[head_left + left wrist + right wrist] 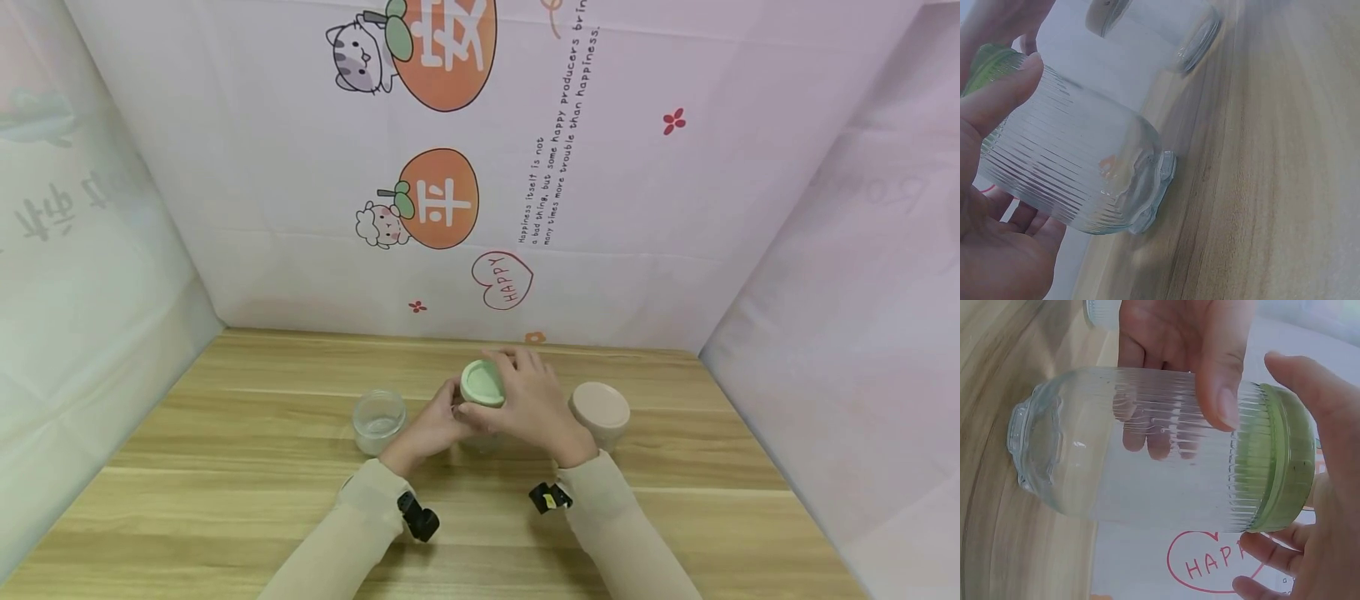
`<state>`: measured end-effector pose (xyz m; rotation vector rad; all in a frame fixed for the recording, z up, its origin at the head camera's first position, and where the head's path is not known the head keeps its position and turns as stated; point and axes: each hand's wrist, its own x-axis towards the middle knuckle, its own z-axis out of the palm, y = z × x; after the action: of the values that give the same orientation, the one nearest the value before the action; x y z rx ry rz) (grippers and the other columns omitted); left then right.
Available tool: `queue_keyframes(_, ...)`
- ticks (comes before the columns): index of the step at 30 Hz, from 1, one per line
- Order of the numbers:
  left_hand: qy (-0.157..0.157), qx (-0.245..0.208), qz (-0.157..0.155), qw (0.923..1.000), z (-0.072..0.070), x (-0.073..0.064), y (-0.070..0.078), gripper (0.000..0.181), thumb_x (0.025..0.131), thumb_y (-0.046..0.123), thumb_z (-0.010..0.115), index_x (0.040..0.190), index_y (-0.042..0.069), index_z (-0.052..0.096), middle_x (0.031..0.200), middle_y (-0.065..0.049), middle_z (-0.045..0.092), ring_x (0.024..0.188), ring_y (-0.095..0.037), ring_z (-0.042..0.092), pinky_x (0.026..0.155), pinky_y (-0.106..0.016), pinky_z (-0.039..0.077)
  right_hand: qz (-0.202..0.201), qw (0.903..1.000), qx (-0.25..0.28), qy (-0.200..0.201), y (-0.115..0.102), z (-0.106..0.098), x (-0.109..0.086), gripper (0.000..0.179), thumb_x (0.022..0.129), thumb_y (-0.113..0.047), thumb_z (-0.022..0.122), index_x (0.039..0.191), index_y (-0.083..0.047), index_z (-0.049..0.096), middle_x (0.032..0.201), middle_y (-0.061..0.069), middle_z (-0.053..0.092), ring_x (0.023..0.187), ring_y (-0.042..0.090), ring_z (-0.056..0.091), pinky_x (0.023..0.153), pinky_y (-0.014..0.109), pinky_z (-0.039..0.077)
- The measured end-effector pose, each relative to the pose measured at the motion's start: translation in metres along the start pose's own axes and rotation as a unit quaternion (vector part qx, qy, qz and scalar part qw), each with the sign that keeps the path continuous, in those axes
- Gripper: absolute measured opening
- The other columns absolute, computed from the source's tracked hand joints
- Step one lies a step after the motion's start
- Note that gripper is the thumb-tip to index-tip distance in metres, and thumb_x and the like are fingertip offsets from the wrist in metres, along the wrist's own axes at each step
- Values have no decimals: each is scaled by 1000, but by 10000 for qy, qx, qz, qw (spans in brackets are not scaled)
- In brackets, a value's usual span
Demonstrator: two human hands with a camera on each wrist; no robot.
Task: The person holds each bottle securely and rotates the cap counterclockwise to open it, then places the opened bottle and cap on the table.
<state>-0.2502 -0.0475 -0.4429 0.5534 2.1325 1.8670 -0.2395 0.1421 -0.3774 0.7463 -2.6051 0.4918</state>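
Observation:
A ribbed clear glass jar [1166, 481] with a green lid [482, 383] stands between the hands. Its knobbed glass base [1147, 200] is close to the wooden table; contact is hard to judge. My left hand [437, 423] holds the jar's side, thumb on the near face and fingers behind the glass. From above, my right hand [534, 404] grips the rim of the green lid, which sits on the jar's mouth. A glass jar without a lid [378, 423] is left of the left hand. Beside the right wrist stands another glass jar with a pinkish-beige lid [601, 406].
The wooden table [225, 500] runs back to a white printed cloth [600, 292] behind the jars. More white cloth hangs along the left side [90, 333] and the right side [840, 350].

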Motion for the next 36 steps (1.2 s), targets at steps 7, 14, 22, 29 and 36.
queue_keyframes(7,41,-48,-23,10000,1,0,0,88,88,26,80,153,7,24,145,-13,38,137,-32,39,110,-53,35,78,9999,-75,-63,1,1,0,84,80,-69,70,144,-18,53,129,14,55,116,29,50,93,50,43)
queue_keyframes(14,72,-112,-21,9999,1,1,0,89,86,25,82,152,6,25,144,-13,39,138,-32,37,112,-55,31,17,9998,29,-221,2,0,1,80,83,-65,69,146,-20,51,130,11,55,121,26,48,91,47,43)
queue_keyframes(22,107,-3,-61,9999,2,0,3,90,86,26,82,153,6,26,146,-13,38,141,-33,31,114,-60,25,-128,9993,243,-241,2,-3,1,79,85,-60,69,147,-15,51,135,11,54,122,27,46,92,48,43)
queue_keyframes(29,198,92,-192,9996,2,0,2,90,84,30,84,153,10,28,151,-11,35,142,-33,29,113,-63,23,-274,9987,376,-223,6,-1,0,75,87,-53,70,146,-13,52,136,11,55,121,27,48,94,49,45)
queue_keyframes(36,227,152,-231,9994,3,-1,5,92,83,28,83,154,9,27,153,-13,34,143,-35,29,113,-62,24,-359,9971,587,-328,10,0,1,71,85,-41,71,147,-11,52,141,10,53,123,27,47,94,47,47)
